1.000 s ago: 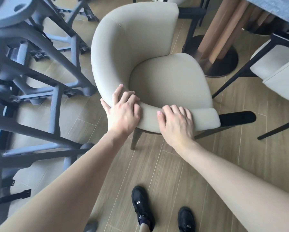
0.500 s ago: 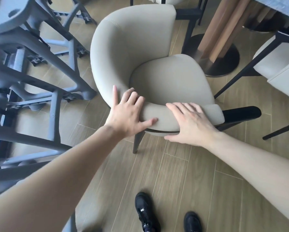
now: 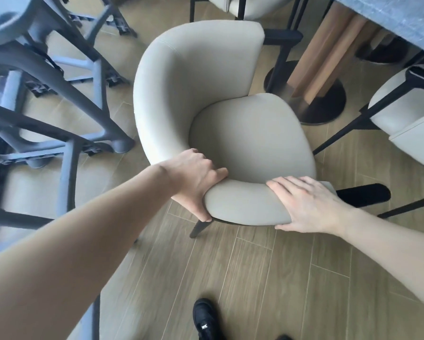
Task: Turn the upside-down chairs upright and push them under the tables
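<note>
The chair (image 3: 243, 133) is covered in smooth, matt beige upholstery that looks like faux leather, with a fine stitched seam on the backrest; its legs are matt black. The floor (image 3: 267, 278) is wood-grain plank, light brown with a low sheen. The table (image 3: 402, 18) has a grey, stone-like mottled top, a wooden post and a brushed-metal round base (image 3: 323, 104). The stools (image 3: 46, 77) at left look like matt grey moulded plastic. The shoe (image 3: 205, 320) is matt black.
</note>
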Available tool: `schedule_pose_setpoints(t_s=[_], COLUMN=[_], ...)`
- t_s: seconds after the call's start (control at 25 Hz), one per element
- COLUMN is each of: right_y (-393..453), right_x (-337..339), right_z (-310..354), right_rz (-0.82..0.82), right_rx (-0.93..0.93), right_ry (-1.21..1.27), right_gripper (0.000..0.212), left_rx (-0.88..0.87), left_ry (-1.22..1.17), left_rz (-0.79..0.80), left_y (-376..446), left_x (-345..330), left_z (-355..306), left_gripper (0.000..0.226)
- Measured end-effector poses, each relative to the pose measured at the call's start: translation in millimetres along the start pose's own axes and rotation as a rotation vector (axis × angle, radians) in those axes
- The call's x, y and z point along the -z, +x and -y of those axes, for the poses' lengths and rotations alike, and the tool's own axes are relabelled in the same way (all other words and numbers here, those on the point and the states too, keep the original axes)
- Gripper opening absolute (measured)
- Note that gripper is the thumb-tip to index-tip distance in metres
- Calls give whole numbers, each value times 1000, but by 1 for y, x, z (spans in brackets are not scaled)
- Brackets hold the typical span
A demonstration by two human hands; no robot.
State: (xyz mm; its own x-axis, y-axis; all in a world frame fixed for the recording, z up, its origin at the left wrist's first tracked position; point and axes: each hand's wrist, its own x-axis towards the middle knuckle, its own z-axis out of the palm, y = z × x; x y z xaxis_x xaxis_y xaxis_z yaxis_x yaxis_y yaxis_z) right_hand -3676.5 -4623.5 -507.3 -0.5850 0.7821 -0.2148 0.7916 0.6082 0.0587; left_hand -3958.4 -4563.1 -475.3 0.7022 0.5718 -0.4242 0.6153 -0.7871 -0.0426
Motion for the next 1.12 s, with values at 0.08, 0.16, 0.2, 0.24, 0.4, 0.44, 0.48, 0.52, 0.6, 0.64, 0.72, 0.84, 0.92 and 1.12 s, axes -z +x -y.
schedule_pose_setpoints(t_s=[0.08, 0.16, 0.2, 0.24, 0.4, 0.44, 0.48, 0.52, 0.6, 0.64, 0.72, 0.84, 0.92, 1.12], right_y=[3, 9, 13, 18, 34, 37, 43, 51, 65, 73, 88, 112, 125, 151], right_x=[3, 5, 7, 11, 16, 17, 18, 21, 30, 34, 40, 48, 52, 59], right_z=[-6, -14, -20, -30, -81, -94, -109, -126, -158, -175, -209, -242, -266, -325], right_rz=[-9, -16, -28, -27, 43, 90, 142, 182, 264, 314, 380, 393, 410, 432], right_rx=[23, 42, 45, 45, 51, 58, 67, 82, 86, 67, 20, -74, -121, -212], right_ry=[-6, -36, -54, -66, -88, -95, -103, -127, -161, -153, -113, -75, -83, -55], right_gripper=[96, 95, 95, 94, 95, 96, 97, 97, 97, 95, 90, 83, 82, 82], left_rx=[0, 19, 27, 36, 96, 108, 123, 139, 163, 180, 221, 287, 321, 393], left_ry=[-26, 6, 17, 24, 25, 18, 13, 5, -25, -28, -41, -86, -97, -178], left_rz=[6, 14, 8, -2, -4, 10, 19, 20, 25, 31, 16, 15, 12, -83], left_y=[4, 11, 17, 25, 62, 70, 79, 90, 113, 125, 151, 183, 205, 260], left_x=[6, 10, 12, 16, 34, 39, 43, 49, 63, 68, 76, 90, 100, 114], left_z=[-1, 4, 7, 9, 12, 12, 13, 14, 18, 21, 29, 41, 48, 55], left_gripper=[79, 80, 80, 80, 83, 85, 86, 86, 84, 83, 82, 78, 80, 82])
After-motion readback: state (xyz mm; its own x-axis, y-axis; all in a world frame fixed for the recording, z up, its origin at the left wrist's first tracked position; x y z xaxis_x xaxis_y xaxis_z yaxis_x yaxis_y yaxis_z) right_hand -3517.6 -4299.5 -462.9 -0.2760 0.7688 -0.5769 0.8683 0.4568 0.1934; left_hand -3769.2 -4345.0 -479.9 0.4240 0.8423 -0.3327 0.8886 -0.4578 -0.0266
